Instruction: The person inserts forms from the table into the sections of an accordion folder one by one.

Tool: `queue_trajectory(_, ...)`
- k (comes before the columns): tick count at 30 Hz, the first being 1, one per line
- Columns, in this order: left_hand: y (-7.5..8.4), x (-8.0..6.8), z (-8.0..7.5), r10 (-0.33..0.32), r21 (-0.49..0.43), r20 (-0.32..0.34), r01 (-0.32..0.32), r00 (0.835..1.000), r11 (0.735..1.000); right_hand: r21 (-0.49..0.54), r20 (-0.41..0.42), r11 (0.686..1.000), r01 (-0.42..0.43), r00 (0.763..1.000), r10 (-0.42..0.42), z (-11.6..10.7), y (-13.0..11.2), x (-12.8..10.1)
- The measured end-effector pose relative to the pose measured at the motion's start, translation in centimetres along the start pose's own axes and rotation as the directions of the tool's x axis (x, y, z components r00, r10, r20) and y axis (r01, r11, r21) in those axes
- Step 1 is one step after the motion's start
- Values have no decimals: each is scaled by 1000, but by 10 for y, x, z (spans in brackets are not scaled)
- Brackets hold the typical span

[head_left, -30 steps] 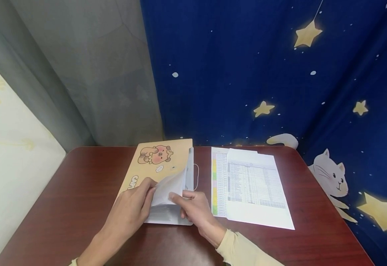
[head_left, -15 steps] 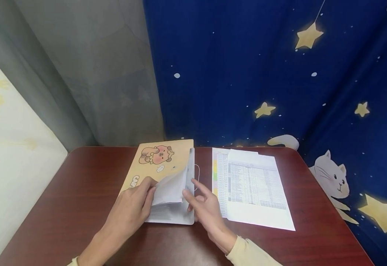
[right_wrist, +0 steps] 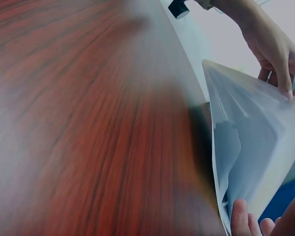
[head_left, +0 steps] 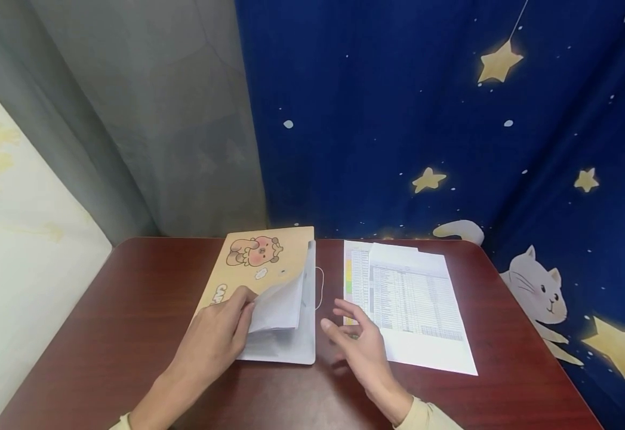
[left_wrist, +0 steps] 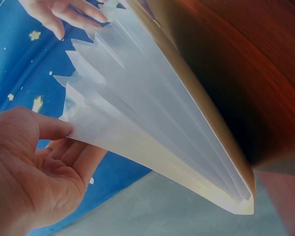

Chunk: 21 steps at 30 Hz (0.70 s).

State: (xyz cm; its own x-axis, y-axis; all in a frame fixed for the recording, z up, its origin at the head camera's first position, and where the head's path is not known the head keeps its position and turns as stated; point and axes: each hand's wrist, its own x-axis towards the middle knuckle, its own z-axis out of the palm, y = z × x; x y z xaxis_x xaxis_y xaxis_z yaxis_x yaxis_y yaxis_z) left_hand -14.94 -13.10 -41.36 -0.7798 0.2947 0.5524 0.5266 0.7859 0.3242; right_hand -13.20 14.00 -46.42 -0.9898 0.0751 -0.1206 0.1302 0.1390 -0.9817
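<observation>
- Left hand keeps its grip pinching up the translucent white pockets of the tan cartoon accordion folder.
- Right hand has let go, fingers loose, drifting toward three o'clock and the printed white sheets on the red-brown counter.

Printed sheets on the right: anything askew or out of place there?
Slightly. The printed sheets are not squared: the top sheet sits shifted right, leaving the lower sheet's colour-striped left edge showing. Nothing is spilled or torn. The left hand holds the accordion folder open.

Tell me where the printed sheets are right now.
In the head view the sheets lie flat on the table, right of the folder, with the right hand hovering at their near-left corner.
</observation>
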Motion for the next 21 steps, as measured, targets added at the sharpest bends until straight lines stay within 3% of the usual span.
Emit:
queue_trajectory(10,1,2,2,20,17,-2,-20,1000,1000,21,-86,998,-62,994,63,-36,13,0)
queue_trajectory(21,2,2,0,8,22,11,-8,1000,1000,-105,-191,984,-142,974,120,-82,22,-6)
